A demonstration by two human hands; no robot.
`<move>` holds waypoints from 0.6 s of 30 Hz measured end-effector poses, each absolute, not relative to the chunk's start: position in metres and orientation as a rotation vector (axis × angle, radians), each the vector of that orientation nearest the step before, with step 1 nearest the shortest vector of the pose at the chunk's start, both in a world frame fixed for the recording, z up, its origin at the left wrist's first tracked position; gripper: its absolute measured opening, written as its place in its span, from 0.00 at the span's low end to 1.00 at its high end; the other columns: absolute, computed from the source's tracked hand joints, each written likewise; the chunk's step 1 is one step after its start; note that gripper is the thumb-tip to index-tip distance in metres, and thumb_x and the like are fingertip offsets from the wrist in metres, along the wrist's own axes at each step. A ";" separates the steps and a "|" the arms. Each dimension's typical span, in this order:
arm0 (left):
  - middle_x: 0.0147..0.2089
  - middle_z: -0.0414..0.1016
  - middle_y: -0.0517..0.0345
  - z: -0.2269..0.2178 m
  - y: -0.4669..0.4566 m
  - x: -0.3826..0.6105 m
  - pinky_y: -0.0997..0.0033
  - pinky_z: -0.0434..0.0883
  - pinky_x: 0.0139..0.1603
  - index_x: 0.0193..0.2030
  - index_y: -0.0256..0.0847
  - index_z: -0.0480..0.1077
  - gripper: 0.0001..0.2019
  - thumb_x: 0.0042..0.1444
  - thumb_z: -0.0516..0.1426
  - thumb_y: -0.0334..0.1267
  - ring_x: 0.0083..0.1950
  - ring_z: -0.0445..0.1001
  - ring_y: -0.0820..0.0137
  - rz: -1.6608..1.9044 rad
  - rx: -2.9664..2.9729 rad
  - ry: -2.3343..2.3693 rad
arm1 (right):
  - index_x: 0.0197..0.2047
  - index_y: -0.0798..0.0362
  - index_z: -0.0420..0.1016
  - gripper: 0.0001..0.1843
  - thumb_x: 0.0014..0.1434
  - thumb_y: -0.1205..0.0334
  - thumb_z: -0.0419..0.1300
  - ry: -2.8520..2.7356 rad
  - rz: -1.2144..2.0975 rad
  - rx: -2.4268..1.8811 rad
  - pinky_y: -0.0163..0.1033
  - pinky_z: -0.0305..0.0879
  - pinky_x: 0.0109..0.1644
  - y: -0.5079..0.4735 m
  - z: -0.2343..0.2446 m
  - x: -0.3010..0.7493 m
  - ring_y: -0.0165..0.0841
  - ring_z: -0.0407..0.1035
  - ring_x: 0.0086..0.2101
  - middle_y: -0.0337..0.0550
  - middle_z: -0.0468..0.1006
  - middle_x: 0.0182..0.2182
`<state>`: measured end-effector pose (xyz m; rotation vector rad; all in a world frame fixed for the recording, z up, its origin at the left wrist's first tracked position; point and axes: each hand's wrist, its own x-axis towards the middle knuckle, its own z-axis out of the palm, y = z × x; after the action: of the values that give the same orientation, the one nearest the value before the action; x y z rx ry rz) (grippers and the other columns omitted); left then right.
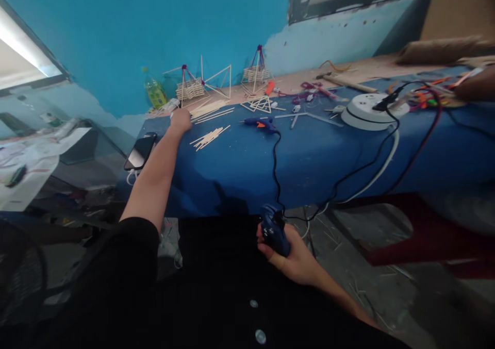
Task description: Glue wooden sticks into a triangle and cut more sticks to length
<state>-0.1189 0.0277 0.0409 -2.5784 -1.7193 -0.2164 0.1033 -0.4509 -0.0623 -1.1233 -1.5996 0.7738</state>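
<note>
My left hand [181, 120] reaches to the back left of the blue table, beside a heap of thin wooden sticks [211, 109]. Its fingers point away from me and are mostly hidden, so any hold there cannot be made out. Low in front of my body, my right hand [296, 259] is wrapped round a dark blue hand tool [274, 230], whose exact kind is unclear. A smaller bundle of sticks [209, 137] lies nearer me. On the table rests a blue glue gun [260, 124] with an orange trigger and a black cord.
Stick frames [191, 88] with purple-tied tops stand along the wall near a bottle [154, 88]. A phone [141, 151] lies at the left edge. Cords run from a round white power strip [367, 113]. Another person's hand [477, 85] shows at far right, above a red stool [421, 235].
</note>
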 end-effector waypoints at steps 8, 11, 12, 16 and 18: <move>0.39 0.84 0.43 0.064 -0.025 -0.091 0.55 0.77 0.56 0.39 0.33 0.83 0.11 0.48 0.63 0.28 0.47 0.82 0.55 -1.098 -2.634 -1.916 | 0.41 0.52 0.79 0.13 0.70 0.50 0.66 -1.309 0.934 -1.249 0.40 0.71 0.35 -0.436 -0.065 0.102 0.34 0.74 0.28 0.42 0.80 0.27; 0.30 0.79 0.56 0.040 -0.101 -0.067 0.66 0.77 0.42 0.33 0.39 0.80 0.06 0.47 0.64 0.29 0.32 0.76 0.70 -1.743 -3.008 -1.750 | 0.40 0.51 0.78 0.13 0.65 0.51 0.71 -1.104 0.831 -1.196 0.40 0.72 0.36 -0.410 -0.057 0.109 0.33 0.74 0.27 0.39 0.79 0.26; 0.29 0.79 0.58 0.027 -0.131 -0.060 0.67 0.77 0.41 0.34 0.40 0.81 0.06 0.47 0.65 0.31 0.31 0.75 0.72 -1.837 -3.191 -1.662 | 0.40 0.50 0.77 0.13 0.65 0.52 0.72 -1.042 0.778 -1.156 0.41 0.72 0.37 -0.399 -0.052 0.112 0.33 0.74 0.27 0.38 0.78 0.25; 0.29 0.81 0.58 -0.024 -0.239 -0.046 0.65 0.78 0.38 0.35 0.44 0.84 0.07 0.48 0.69 0.41 0.30 0.77 0.71 -2.031 -3.584 -1.533 | 0.39 0.49 0.77 0.12 0.63 0.53 0.74 -0.916 0.626 -1.006 0.42 0.73 0.37 -0.354 -0.026 0.118 0.31 0.72 0.25 0.34 0.75 0.25; 0.29 0.82 0.56 -0.042 -0.270 -0.049 0.62 0.76 0.37 0.33 0.46 0.85 0.06 0.49 0.70 0.43 0.30 0.76 0.69 -2.076 -3.579 -1.566 | 0.41 0.48 0.79 0.13 0.61 0.51 0.75 -0.923 0.642 -1.017 0.42 0.70 0.34 -0.337 -0.014 0.116 0.31 0.70 0.24 0.33 0.73 0.23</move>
<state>-0.0489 -0.2703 -0.0422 -3.5791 -1.5662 -2.0760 0.1161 -0.3375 -0.0142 -1.0168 -0.9232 0.6420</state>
